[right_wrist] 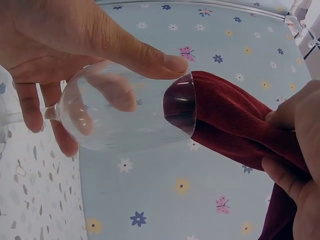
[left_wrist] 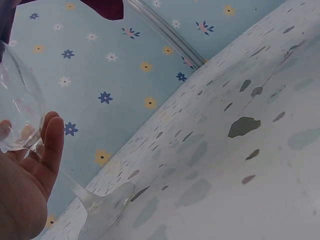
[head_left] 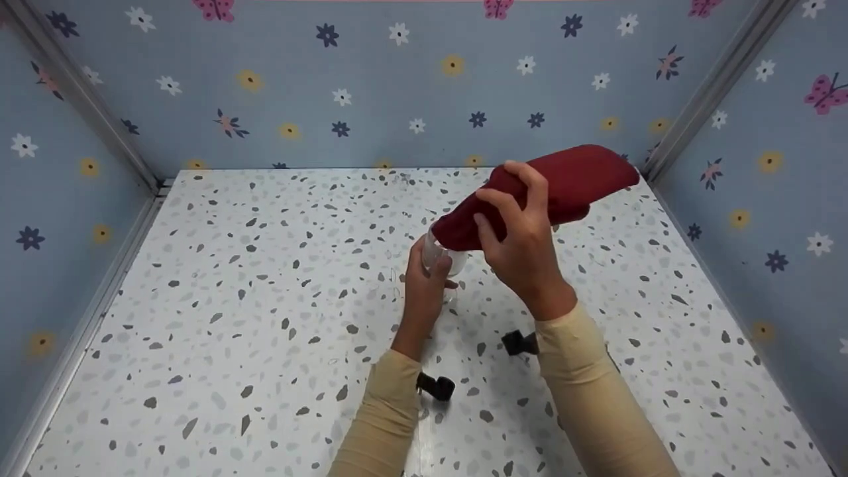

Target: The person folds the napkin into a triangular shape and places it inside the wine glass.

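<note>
My left hand point(head_left: 425, 281) grips the bowl of a clear wine glass point(right_wrist: 120, 110), thumb along one side and fingers around the other. Its stem and foot point(left_wrist: 107, 210) show in the left wrist view, beyond the fingers. A dark red cloth point(head_left: 563, 182) is bunched in my right hand point(head_left: 523, 245), pinched between thumb and fingers. One end of the cloth pokes just inside the glass's mouth, as the right wrist view shows. The rest of the cloth trails off to the far right in the head view.
Below the hands is a white speckled tabletop point(head_left: 265, 298). Blue flowered panels point(head_left: 371, 79) enclose it at the back and both sides, joined by metal corner posts point(head_left: 719, 86). A small black camera mount point(head_left: 437, 386) sticks out from each wrist.
</note>
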`<state>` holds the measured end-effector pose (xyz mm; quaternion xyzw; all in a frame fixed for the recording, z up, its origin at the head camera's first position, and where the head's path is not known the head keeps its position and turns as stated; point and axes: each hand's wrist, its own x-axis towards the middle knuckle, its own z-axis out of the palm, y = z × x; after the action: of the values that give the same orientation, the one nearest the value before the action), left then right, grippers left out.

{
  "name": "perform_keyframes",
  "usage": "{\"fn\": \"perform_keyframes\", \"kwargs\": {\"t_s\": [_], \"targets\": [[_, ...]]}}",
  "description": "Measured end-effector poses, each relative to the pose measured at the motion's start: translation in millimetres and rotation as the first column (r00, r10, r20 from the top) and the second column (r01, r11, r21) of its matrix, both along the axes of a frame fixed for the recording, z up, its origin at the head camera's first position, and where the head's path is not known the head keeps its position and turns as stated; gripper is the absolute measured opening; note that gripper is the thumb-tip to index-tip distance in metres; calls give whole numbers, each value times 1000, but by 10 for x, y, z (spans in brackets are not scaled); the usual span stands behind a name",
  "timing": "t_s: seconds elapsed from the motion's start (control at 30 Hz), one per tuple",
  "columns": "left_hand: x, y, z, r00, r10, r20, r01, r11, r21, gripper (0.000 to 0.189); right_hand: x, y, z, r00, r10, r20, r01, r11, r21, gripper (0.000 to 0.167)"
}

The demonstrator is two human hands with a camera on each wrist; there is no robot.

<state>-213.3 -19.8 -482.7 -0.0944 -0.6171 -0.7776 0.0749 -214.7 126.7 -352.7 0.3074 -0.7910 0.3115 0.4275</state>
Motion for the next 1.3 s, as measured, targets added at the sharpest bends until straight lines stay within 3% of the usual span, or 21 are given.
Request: {"fn": "perform_keyframes", "kwargs": {"t_s": [0.13,0.57,0.8,0.83,1.07,1.2,1.3], "targets": [[-61,21,-109,1000,4,-2,-4,1000,0,100,-1,-16,17,1000,20,5,-20,999,48,29],[-81,36,-114,999,32,23,-32,999,-15,102,-8,-45,45,1000,25,4,-26,993,113,26],[-93,21,-142,1000,16,-20,-17,1000,-6,98,2,-68,66,999,36,-1,-35,991,128,23],[-95,18,-138,1000,13,-25,-13,1000,-6,98,3,-69,70,999,35,-2,-34,991,130,23],[79,-9,176,1000,-9,-13,10,999,37,106,-8,-72,83,999,41,-20,-38,991,132,22],[78,-14,182,1000,-1,-6,1,1000,19,105,-22,-88,85,999,30,-20,-27,989,146,22],[26,-8,95,1000,3,16,-3,1000,6,107,-34,-102,83,1000,23,-10,-21,987,157,21]]}}
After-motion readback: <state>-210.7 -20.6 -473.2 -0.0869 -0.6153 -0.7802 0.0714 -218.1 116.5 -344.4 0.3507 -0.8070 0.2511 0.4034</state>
